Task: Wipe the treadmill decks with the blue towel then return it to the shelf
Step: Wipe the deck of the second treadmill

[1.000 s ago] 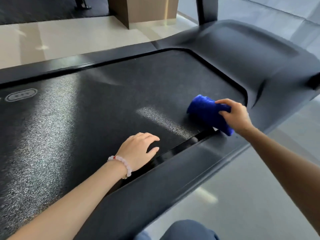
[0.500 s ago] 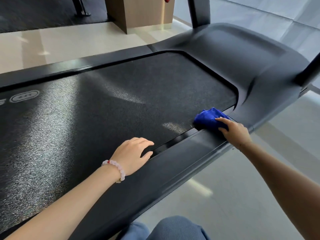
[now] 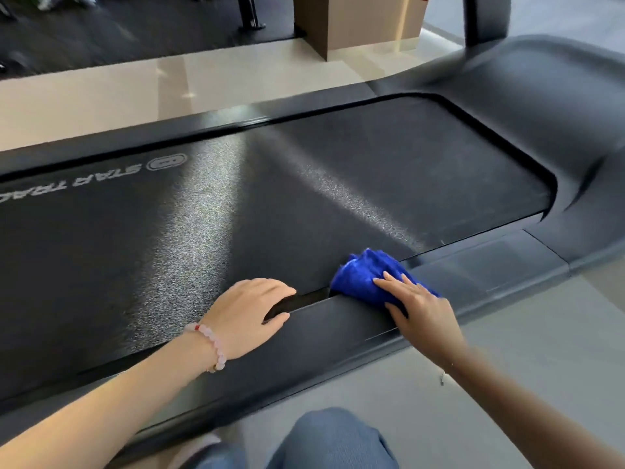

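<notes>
Fingers (image 3: pixel 389 288) of your right hand (image 3: pixel 424 314) lie straight and slightly spread on top of the blue towel (image 3: pixel 360 274), pressing it down rather than curling round it; the thumb is hidden from this view. The towel is bunched into a loose lump at the near edge of the treadmill belt (image 3: pixel 304 198). It straddles the seam where the belt meets the near side rail (image 3: pixel 338 336), with part of the cloth on each. Your left hand (image 3: pixel 248 314) rests palm down just beside the towel, to its left, with a narrow gap between the two. Its fingers are relaxed and gently bent over the belt edge, with the fingertips at the dark slot between belt and rail and the thumb lying on the rail; it holds nothing. A bead bracelet (image 3: pixel 211 345) of pale pink beads circles your left wrist.

The belt is dark and textured, with a pale sheen of light across its middle. White lettering (image 3: pixel 101 181) reading STAR TRAC shows upside down near its far edge on the left. At the right the belt runs under the rounded motor hood (image 3: pixel 558 113), well apart from both hands. A dark upright post (image 3: pixel 485 18) rises behind the hood. Beyond the far side rail (image 3: pixel 169 143) lies pale tiled floor (image 3: pixel 101 96), and a wooden column (image 3: pixel 365 22) stands on it. Your knee (image 3: pixel 331 438) in blue denim shows at the bottom edge of the view, on the near side of the rail.
</notes>
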Demonstrator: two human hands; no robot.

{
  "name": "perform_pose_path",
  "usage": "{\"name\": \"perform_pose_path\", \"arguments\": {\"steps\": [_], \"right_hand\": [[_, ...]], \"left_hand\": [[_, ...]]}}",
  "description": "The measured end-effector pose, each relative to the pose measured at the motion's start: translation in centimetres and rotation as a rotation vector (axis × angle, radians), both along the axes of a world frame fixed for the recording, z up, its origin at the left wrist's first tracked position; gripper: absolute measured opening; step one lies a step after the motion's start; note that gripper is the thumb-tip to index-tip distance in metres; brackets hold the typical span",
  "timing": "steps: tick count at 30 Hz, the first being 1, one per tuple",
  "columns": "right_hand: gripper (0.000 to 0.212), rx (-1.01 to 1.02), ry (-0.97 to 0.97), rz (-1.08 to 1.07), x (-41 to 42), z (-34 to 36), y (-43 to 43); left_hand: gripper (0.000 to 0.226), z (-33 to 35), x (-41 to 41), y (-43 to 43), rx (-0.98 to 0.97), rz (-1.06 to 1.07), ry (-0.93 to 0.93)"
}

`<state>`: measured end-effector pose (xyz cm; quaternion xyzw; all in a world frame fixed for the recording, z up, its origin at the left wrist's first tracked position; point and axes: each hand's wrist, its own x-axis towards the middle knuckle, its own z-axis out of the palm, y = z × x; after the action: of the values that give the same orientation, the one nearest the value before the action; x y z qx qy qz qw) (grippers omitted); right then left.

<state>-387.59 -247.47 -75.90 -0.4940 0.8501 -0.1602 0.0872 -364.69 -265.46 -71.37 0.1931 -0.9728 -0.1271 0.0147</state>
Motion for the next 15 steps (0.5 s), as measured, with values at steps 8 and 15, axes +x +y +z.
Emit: {"name": "perform_pose_path", "arguments": {"steps": [8, 15], "right_hand": [[0.054, -0.054, 0.061, 0.435, 9.1, -0.8, -4.5], [0.051, -0.003, -0.058, 0.717, 16.4, -1.3, -9.6]], "left_hand": [[0.058, -1.5, 11.8, -1.6, 0.027, 0.177, -0.273], [0.078, -1.0, 22.6, -1.9, -0.002, 0.368, -0.304]]}}
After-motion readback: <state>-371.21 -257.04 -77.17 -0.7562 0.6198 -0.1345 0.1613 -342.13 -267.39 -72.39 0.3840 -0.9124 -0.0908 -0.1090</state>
